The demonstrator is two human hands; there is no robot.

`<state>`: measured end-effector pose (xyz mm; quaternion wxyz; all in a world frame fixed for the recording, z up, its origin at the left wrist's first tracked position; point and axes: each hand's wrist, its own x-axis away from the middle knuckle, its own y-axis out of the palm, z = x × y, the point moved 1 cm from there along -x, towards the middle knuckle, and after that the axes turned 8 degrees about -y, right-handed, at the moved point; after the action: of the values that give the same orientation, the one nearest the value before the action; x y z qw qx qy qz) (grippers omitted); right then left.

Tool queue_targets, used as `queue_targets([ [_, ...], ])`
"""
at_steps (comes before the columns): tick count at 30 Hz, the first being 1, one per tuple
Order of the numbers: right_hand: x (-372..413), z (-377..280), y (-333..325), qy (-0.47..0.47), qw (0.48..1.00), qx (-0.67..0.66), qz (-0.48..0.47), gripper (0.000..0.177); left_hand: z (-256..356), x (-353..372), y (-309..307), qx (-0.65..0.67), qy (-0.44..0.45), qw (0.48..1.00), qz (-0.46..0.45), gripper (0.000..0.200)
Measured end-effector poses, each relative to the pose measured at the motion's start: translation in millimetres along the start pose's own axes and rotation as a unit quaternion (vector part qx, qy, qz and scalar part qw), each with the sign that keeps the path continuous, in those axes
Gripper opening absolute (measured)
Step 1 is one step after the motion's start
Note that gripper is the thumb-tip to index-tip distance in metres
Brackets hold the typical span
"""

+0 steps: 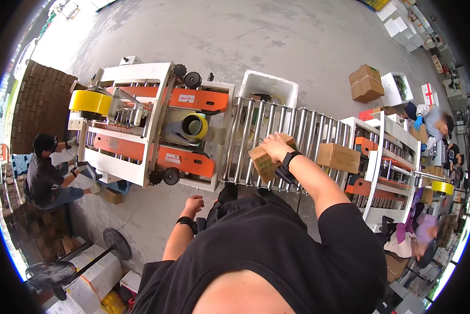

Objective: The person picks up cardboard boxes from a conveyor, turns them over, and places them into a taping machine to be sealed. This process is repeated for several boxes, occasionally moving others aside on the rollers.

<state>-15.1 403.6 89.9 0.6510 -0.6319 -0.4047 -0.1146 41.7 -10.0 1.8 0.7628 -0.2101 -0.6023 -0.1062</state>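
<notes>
My right hand [275, 146] reaches over the roller conveyor [321, 125] and grips a small brown cardboard box [265, 165] across its top. The box sits tilted at an angle on the metal rollers. Beside it, under my wrist, is a dark handheld device [287, 175] with a cable; its kind is not clear. Another cardboard box [338, 158] rests on the rollers to the right. My left hand [194, 204] hangs low by my waist, fingers curled in, with nothing visible in them.
To the left stands a carton-taping machine [198, 165] with orange side rails and yellow tape; a similar machine [381, 170] is at right. Behind the rollers is a white foam box [269, 81]. A person [52, 172] crouches at left; others work at far right. A fan [117, 243] stands lower left.
</notes>
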Motion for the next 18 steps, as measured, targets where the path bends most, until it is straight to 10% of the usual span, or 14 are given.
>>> queue_targets([
  [4, -9, -4, 26, 0.235, 0.911, -0.112, 0.319, 0.062, -2, 6, 6, -0.014, -0.001, 1.0, -0.002, 0.03],
  [7, 8, -14, 47, 0.384, 0.814, -0.288, 0.327, 0.075, 17, 10, 17, -0.158, 0.078, 0.984, 0.01, 0.031],
  [11, 33, -30, 89, 0.402, 0.788, -0.314, 0.344, 0.071, 95, 45, 62, -0.416, 0.414, 0.806, 0.075, 0.035],
  [18, 155, 20, 116, 0.504, 0.698, -0.216, 0.46, 0.071, 170, 93, 245, -0.659, 0.541, 0.523, 0.005, 0.069],
])
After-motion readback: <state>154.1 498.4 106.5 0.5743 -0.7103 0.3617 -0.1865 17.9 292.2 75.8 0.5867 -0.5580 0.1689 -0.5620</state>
